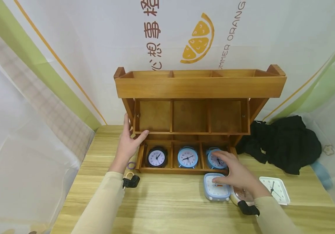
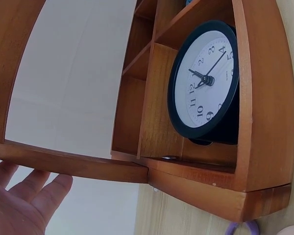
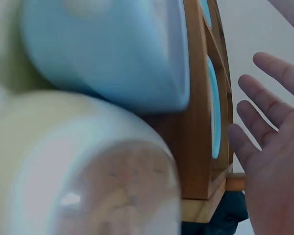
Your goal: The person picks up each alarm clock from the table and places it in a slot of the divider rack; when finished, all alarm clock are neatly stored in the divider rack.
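A three-tier wooden rack (image 1: 200, 87) stands on the table. In its bottom tier sit a black round clock (image 1: 157, 157), a blue clock (image 1: 187, 159) in the middle and another blue clock (image 1: 212, 161) at the right. My left hand (image 1: 126, 148) is at the rack's left side, thumb spread toward the middle tier; in the left wrist view its straight fingers (image 2: 51, 193) touch the side post. Over the right blue clock hovers my right hand (image 1: 238, 172), partly hiding it. The right wrist view shows its fingers (image 3: 259, 90) spread, holding nothing.
In front of the rack stands a light-blue square clock (image 1: 220, 193), beside a cream rounded clock (image 1: 241, 193) partly hidden by my right hand. A white square clock (image 1: 276, 191) lies farther right. Black cloth (image 1: 284, 143) is heaped behind it. Near my left wrist is a purple ring (image 1: 131, 167).
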A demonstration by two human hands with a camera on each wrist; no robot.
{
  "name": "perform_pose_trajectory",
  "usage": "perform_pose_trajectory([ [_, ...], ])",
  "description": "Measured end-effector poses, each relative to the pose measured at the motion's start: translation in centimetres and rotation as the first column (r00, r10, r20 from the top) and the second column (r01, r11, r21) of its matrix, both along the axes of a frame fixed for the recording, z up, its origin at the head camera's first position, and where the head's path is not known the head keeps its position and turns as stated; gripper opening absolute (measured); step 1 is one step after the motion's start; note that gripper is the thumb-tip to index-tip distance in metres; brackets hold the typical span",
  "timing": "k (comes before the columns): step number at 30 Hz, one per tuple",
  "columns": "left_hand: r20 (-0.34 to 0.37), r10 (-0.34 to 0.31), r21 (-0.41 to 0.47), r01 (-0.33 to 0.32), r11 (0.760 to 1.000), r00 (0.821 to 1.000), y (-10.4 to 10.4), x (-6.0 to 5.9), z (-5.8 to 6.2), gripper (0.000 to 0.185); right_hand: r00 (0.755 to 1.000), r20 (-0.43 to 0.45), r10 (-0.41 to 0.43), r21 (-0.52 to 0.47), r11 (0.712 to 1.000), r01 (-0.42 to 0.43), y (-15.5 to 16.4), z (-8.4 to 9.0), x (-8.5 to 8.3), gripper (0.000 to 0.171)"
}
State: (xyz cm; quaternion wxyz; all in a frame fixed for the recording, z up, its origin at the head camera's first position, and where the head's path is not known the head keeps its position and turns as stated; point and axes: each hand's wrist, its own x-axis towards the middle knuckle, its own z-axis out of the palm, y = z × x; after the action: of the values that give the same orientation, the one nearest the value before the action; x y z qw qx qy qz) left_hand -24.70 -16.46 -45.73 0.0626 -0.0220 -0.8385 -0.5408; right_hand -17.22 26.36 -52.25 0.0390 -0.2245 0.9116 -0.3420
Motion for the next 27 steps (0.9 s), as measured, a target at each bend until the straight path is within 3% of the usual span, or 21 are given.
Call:
perform_pose_trajectory([
  [7, -0.004, 0.001, -0.016, -0.001, 1.0, 1.0, 0.0, -0.1, -0.1, 0.111, 0.994, -0.105, 0.005, 0.08, 0.997, 0.004, -1.1, 0.1, 2.7, 0.091],
  [14, 0.009, 0.004, -0.004, -0.004, 1.0, 1.0, 0.1, 0.0, 0.1, 0.111, 0.991, -0.135, -0.026, 0.163, 0.985, 0.048, -1.4, 0.2, 5.0, 0.09],
  [27, -0.013, 0.0, 0.019, 0.0, 1.0, 1.0, -0.1, -0.1, -0.1, 0.11, 0.99, -0.142, -0.02, 0.232, 0.971, 0.053, -1.6, -1.0, 5.5, 0.081],
])
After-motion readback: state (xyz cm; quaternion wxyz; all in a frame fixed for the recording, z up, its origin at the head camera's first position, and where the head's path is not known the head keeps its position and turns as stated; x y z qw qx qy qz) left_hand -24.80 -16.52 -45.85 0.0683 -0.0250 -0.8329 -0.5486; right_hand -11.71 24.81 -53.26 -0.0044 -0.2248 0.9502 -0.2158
